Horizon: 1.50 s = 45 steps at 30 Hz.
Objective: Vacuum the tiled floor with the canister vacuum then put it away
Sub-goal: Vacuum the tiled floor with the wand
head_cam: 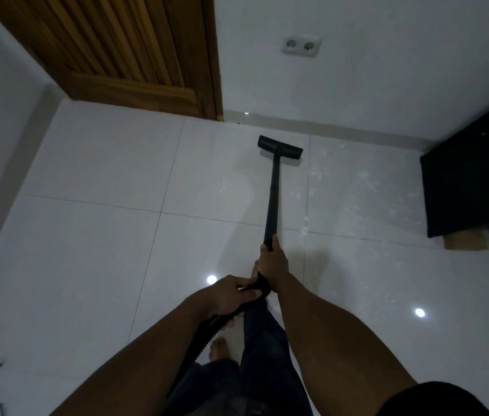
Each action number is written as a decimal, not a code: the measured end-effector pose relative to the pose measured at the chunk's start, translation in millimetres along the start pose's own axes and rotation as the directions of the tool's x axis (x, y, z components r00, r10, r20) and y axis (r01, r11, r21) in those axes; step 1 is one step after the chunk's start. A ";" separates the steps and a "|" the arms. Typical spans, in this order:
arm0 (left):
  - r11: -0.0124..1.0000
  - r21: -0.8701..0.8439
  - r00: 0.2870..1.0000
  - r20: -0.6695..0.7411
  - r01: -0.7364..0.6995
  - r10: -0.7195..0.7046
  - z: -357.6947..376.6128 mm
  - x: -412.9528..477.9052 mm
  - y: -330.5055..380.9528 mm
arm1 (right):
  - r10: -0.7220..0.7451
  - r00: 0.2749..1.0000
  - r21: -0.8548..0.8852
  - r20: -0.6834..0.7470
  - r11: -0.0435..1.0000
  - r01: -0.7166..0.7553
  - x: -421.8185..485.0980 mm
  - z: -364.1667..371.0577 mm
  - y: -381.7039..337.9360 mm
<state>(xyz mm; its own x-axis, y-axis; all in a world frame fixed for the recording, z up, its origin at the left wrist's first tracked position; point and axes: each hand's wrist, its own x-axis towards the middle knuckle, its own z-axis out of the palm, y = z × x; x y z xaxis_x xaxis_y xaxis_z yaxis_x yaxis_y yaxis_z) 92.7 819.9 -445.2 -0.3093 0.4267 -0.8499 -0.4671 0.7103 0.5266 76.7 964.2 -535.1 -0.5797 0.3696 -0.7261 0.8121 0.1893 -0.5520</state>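
Head view: I am looking down at the tiled floor (87,235), both arms reaching forward.
Right hand (271,259): I am gripping the near end of the black wand (273,190), fingers wrapping round it, thumb lying along the tube.
Left hand (231,295): I am curling my fingers round the black handle bend (262,285), touching my right wrist.
Hose (207,325): running back from under my left hand.
Floor head (280,146): sitting flat on the tile, right of the wooden door (117,49), near the wall.
Specks (357,181): pale bits lying on the tiles, further right of the door than the floor head.
Socket (301,45): sitting on the wall right of the door.
Black cabinet (471,175): standing well right of the door.
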 end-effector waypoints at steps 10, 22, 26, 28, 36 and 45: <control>0.996 0.082 1.000 0.014 -0.018 0.017 126.0 -91.6 -95.3 | 0.053 0.998 0.048 -0.032 0.998 -0.051 -145.3 8.3 129.3; 0.996 0.084 0.999 0.031 -0.037 0.035 310.5 -141.3 -215.7 | 0.071 0.997 0.050 0.005 0.996 -0.072 -282.8 -17.2 304.9; 0.992 0.119 0.997 0.065 -0.040 0.032 368.0 -175.3 -256.6 | 0.097 0.995 0.053 0.000 0.994 -0.097 -337.9 -16.1 369.5; 0.992 0.125 0.996 0.082 -0.034 0.024 389.6 -191.2 -273.5 | 0.105 0.994 0.063 -0.003 0.993 -0.105 -357.7 -9.6 398.5; 0.990 0.143 0.991 0.129 0.004 -0.023 467.4 -249.2 -360.9 | 0.156 0.987 0.106 -0.040 0.983 -0.151 -443.4 28.4 507.0; 0.971 0.240 0.985 0.169 -0.015 -0.027 548.5 -335.1 -464.4 | 0.204 0.979 0.141 -0.023 0.970 -0.199 -566.7 79.1 614.1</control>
<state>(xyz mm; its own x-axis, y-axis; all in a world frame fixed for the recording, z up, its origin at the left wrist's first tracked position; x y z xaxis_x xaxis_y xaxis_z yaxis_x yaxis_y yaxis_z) 867.6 654.1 -416.0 -0.1520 0.4960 -0.8549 -0.2496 0.8177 0.5187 898.7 799.0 -495.0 -0.3999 0.4215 -0.8139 0.8936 -0.0184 -0.4486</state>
